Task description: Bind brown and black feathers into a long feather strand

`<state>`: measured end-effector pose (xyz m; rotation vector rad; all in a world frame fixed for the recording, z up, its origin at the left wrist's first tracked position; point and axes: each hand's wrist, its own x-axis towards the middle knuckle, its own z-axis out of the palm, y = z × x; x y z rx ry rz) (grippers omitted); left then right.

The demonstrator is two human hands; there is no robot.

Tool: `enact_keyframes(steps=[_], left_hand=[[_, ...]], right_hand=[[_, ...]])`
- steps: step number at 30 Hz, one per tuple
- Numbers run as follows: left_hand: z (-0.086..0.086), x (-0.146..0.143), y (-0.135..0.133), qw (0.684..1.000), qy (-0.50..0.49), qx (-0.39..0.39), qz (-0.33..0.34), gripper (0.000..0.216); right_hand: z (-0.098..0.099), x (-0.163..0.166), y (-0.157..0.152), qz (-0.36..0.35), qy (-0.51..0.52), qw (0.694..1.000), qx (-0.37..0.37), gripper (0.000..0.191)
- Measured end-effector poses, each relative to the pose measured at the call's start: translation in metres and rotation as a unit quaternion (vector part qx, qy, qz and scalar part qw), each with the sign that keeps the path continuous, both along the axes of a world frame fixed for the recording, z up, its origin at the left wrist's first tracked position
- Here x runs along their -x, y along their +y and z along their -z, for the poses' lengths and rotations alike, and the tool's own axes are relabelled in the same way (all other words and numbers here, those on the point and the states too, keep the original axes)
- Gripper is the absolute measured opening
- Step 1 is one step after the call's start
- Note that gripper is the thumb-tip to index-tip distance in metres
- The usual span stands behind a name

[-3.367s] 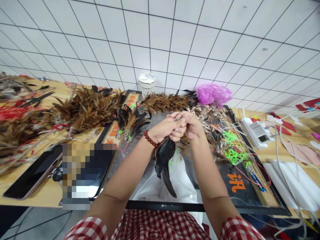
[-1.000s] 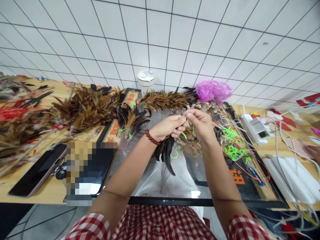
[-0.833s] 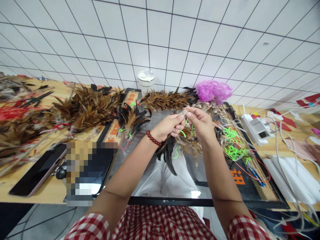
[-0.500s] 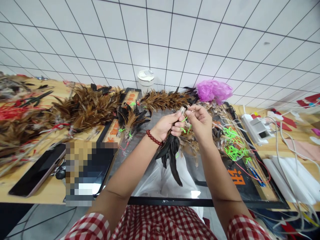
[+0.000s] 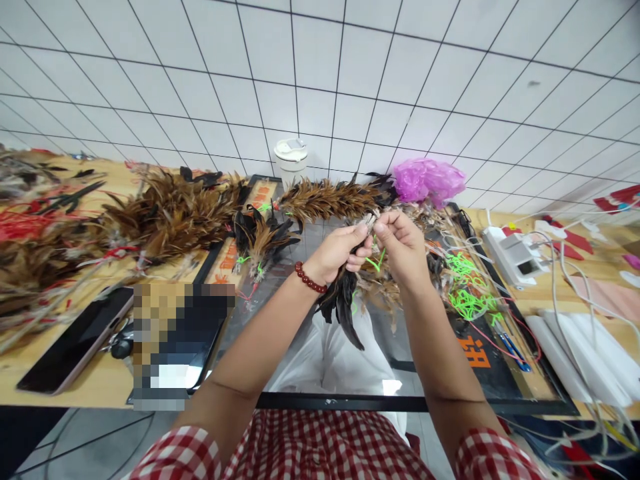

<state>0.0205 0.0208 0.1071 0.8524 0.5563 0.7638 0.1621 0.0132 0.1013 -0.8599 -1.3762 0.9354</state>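
Note:
My left hand (image 5: 345, 250) is closed around a bunch of dark feathers (image 5: 346, 310). Their vanes hang down below the fist, while the pale quill ends (image 5: 369, 219) stick up past the thumb. Against those quill ends, the thumb and forefinger of my right hand (image 5: 403, 243) are pinched together; what they grip is hidden. A bright green cord (image 5: 376, 261) dangles between the two hands. Just behind them lies a long garland of brown feathers (image 5: 330, 200). Small tied feather bunches (image 5: 263, 243) rest to the left of my hands.
A lidded cup (image 5: 291, 160) and a pink plastic bag (image 5: 427, 181) stand along the wall. Green cords (image 5: 470, 290), a blue-handled tool (image 5: 515, 350) and a power strip (image 5: 515, 253) are on the right. Feather piles (image 5: 175, 213) and a phone (image 5: 75, 340) occupy the left.
My right hand has moved slightly in, so its pinch now meets the quill ends. The feather bunch has risen a little, and the green cord hangs differently.

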Motion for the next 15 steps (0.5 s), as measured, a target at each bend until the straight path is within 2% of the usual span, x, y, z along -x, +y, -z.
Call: enact_keyframes(steps=[4,8,13,15], left_hand=[[-0.0007,0.0023,0.0009,0.999,-0.018,0.007,0.033,0.037],[-0.0001,0.0046,0.0019,0.999,-0.024,0.006,0.046,0.037],[0.0009,0.0007,0.0011,0.998,-0.027,0.019,0.046,0.035],[0.0008,-0.0023,0.0008,0.999,-0.034,0.034,0.018,0.035]], right_hand=[[0.0018,0.0020,0.0019,-0.018,0.060,0.997,0.047,0.037],[0.0026,0.0028,0.0023,-0.027,0.068,0.992,0.102,0.043],[0.0016,-0.0033,0.0040,-0.015,0.039,0.997,0.072,0.038],[0.0000,-0.0059,0.0028,-0.015,0.017,0.998,0.058,0.037]])
